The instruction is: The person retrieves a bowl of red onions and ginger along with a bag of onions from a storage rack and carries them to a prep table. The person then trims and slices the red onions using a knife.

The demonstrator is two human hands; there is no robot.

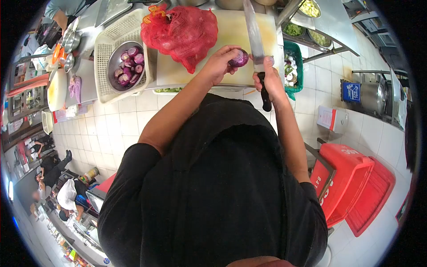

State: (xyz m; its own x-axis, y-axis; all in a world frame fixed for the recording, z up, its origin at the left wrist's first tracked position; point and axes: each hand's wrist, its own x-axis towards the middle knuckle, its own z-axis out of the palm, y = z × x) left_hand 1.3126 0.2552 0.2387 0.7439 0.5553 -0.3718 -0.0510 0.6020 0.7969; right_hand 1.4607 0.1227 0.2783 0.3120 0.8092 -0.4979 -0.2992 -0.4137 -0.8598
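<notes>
In the head view, my left hand (219, 66) is closed around a red onion (240, 58), whose pale ringed cut face shows. My right hand (272, 82) grips the black handle of a large kitchen knife (254, 38), its blade pointing away from me. Something small and pale is by my right thumb; I cannot make out what. Both hands are above the near edge of a cutting board (231, 26). On the board's left part rests a red mesh bag (187, 35) full of onions.
Left of the board, a white plastic basket (101, 58) holds a metal bowl (114, 80) of peeled red onions. A green basket (299, 49) with scraps stands right of the board. A red bin (340, 182) is at my right. Other people work at far left.
</notes>
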